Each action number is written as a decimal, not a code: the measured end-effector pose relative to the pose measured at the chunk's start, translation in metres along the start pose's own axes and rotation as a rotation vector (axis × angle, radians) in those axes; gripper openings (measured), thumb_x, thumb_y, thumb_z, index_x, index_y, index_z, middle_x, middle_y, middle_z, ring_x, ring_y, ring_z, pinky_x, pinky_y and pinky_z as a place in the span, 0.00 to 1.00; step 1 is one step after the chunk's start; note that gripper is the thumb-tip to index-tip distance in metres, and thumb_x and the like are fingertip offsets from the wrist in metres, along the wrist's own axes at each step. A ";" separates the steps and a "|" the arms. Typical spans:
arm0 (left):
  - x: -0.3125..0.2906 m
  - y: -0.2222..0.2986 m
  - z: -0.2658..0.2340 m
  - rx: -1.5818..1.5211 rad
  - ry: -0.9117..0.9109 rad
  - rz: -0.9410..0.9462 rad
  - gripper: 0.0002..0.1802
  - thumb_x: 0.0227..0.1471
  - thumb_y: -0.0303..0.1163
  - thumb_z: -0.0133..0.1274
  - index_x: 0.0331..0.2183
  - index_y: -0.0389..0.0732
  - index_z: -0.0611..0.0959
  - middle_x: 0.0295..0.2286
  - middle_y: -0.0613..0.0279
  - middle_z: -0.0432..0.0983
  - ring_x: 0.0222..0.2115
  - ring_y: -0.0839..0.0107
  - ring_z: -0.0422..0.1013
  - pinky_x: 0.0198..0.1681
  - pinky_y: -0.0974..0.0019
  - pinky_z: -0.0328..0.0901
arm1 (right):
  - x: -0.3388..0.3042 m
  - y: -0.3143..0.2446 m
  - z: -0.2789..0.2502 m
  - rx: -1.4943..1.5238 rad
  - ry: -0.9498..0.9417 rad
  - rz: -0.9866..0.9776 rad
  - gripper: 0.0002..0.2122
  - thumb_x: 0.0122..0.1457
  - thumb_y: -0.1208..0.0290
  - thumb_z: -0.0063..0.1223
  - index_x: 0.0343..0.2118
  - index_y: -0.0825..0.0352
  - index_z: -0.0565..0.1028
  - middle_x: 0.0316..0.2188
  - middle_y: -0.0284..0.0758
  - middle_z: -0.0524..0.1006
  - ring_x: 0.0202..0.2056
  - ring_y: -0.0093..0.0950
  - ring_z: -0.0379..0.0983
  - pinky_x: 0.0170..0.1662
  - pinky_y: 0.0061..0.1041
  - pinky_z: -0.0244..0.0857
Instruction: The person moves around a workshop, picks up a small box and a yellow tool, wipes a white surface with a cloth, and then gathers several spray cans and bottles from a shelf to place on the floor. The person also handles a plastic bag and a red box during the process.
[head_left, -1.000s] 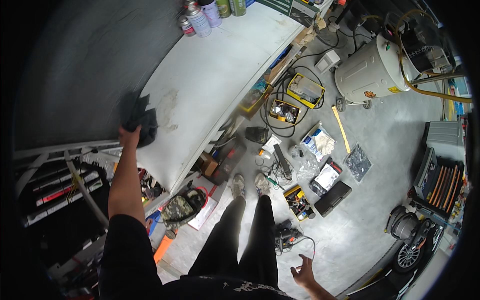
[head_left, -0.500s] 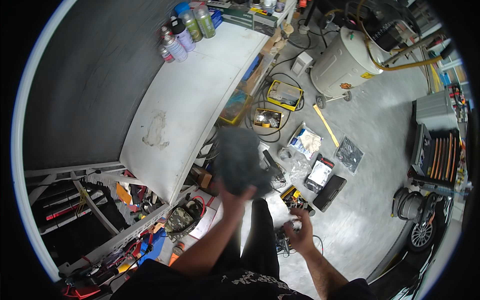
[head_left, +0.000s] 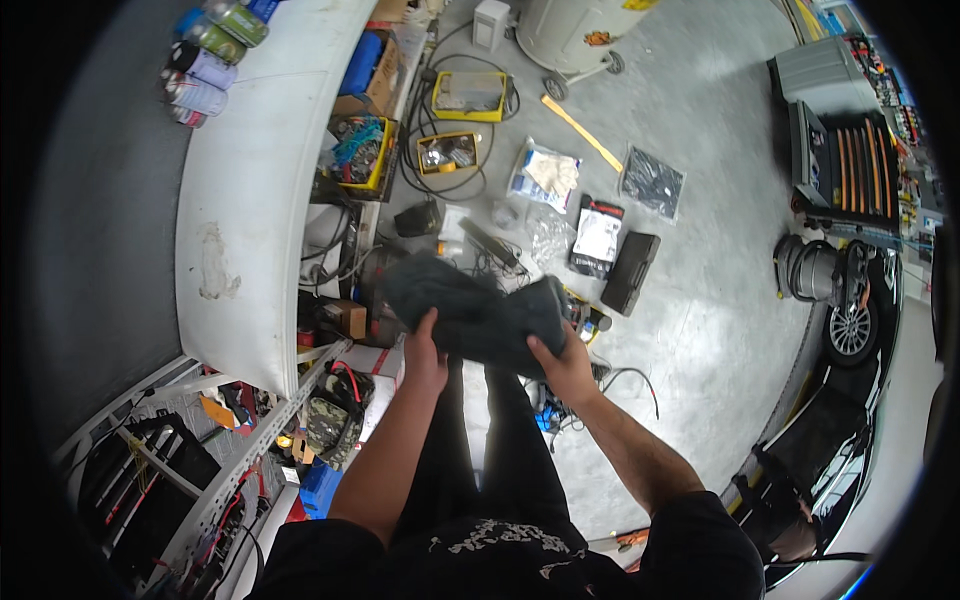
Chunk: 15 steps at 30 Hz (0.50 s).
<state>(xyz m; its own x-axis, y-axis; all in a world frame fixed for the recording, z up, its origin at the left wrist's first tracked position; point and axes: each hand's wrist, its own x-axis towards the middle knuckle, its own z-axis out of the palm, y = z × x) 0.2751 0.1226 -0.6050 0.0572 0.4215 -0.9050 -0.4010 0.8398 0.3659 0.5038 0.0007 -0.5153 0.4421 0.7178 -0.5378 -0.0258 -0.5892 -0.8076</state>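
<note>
Dark cloth [head_left: 478, 318] bunched between two hands, well apart from the white desk [head_left: 265, 170].
Picking it up looks done; it is not yet spread flat or set down. The left hand [head_left: 426, 358] clamps its near edge, the right hand [head_left: 568, 370] its right end, above the floor [head_left: 700, 330] (a dull patch [head_left: 215, 262] marks the desk).

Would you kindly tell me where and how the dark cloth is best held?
Probably toward both ends, from the near side, where the left hand and right hand hold the dark cloth: it stretches sideways as a long, soft-looking bundle, so a single middle grip might let its ends droop.
</note>
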 end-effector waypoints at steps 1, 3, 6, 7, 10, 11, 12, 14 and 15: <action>0.011 -0.006 0.000 -0.060 0.070 -0.071 0.25 0.67 0.41 0.66 0.60 0.42 0.83 0.52 0.62 0.86 0.52 0.62 0.84 0.55 0.55 0.80 | 0.004 0.002 -0.002 0.078 -0.002 -0.007 0.21 0.74 0.65 0.65 0.60 0.75 0.76 0.45 0.48 0.88 0.46 0.33 0.84 0.52 0.33 0.76; 0.024 -0.010 0.007 -0.238 0.066 -0.195 0.23 0.67 0.37 0.65 0.60 0.41 0.83 0.54 0.60 0.86 0.54 0.59 0.83 0.54 0.53 0.80 | 0.007 -0.002 -0.010 -0.039 0.001 0.023 0.20 0.77 0.66 0.61 0.63 0.74 0.75 0.50 0.42 0.85 0.53 0.26 0.77 0.59 0.30 0.72; 0.011 -0.007 0.026 -0.300 -0.257 -0.095 0.25 0.73 0.45 0.55 0.61 0.40 0.83 0.57 0.55 0.85 0.54 0.56 0.84 0.62 0.50 0.78 | -0.011 -0.019 -0.029 -0.166 -0.021 -0.219 0.19 0.73 0.75 0.60 0.63 0.74 0.75 0.50 0.49 0.85 0.48 0.41 0.84 0.56 0.35 0.77; 0.000 -0.005 0.032 -0.352 -0.398 -0.050 0.27 0.75 0.49 0.51 0.62 0.40 0.83 0.58 0.54 0.85 0.54 0.56 0.84 0.62 0.50 0.78 | -0.022 -0.025 -0.035 -0.229 -0.037 -0.306 0.19 0.72 0.78 0.60 0.64 0.74 0.75 0.49 0.50 0.85 0.47 0.45 0.86 0.55 0.37 0.78; -0.039 -0.006 0.049 -0.357 -0.505 0.027 0.33 0.77 0.57 0.43 0.64 0.41 0.82 0.58 0.54 0.84 0.54 0.58 0.84 0.61 0.52 0.78 | -0.054 -0.039 -0.043 -0.194 -0.360 -0.687 0.33 0.62 0.86 0.60 0.72 0.71 0.69 0.53 0.52 0.84 0.49 0.54 0.84 0.52 0.44 0.81; -0.045 -0.008 0.056 -0.339 -0.512 -0.033 0.35 0.77 0.58 0.42 0.65 0.42 0.82 0.58 0.54 0.85 0.53 0.58 0.84 0.60 0.53 0.78 | -0.064 -0.041 -0.043 -0.143 -0.478 -0.712 0.37 0.59 0.87 0.59 0.74 0.70 0.67 0.56 0.52 0.83 0.51 0.53 0.84 0.53 0.44 0.81; -0.049 -0.011 0.061 -0.324 -0.601 -0.057 0.36 0.77 0.60 0.41 0.65 0.42 0.81 0.58 0.55 0.85 0.53 0.58 0.84 0.60 0.53 0.78 | -0.069 -0.042 -0.041 -0.204 -0.516 -0.711 0.42 0.58 0.88 0.59 0.78 0.67 0.62 0.56 0.52 0.83 0.54 0.55 0.83 0.54 0.44 0.82; -0.054 -0.019 0.061 -0.339 -0.707 -0.175 0.38 0.77 0.63 0.42 0.68 0.42 0.80 0.56 0.54 0.85 0.53 0.60 0.83 0.60 0.57 0.78 | -0.080 -0.045 -0.037 -0.206 -0.522 -0.565 0.45 0.58 0.89 0.57 0.81 0.64 0.57 0.57 0.52 0.82 0.56 0.54 0.83 0.58 0.43 0.81; -0.050 -0.025 0.059 -0.307 -0.674 -0.196 0.38 0.77 0.62 0.42 0.68 0.42 0.79 0.56 0.54 0.85 0.53 0.61 0.83 0.59 0.58 0.78 | -0.080 -0.046 -0.036 -0.210 -0.496 -0.476 0.46 0.58 0.90 0.56 0.82 0.63 0.55 0.57 0.52 0.82 0.57 0.54 0.82 0.59 0.43 0.80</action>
<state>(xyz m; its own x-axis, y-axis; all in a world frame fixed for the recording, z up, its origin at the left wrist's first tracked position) 0.3365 0.1012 -0.5561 0.6590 0.4748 -0.5834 -0.5564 0.8296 0.0467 0.5015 -0.0429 -0.4270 -0.0985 0.9692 -0.2259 0.2634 -0.1935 -0.9451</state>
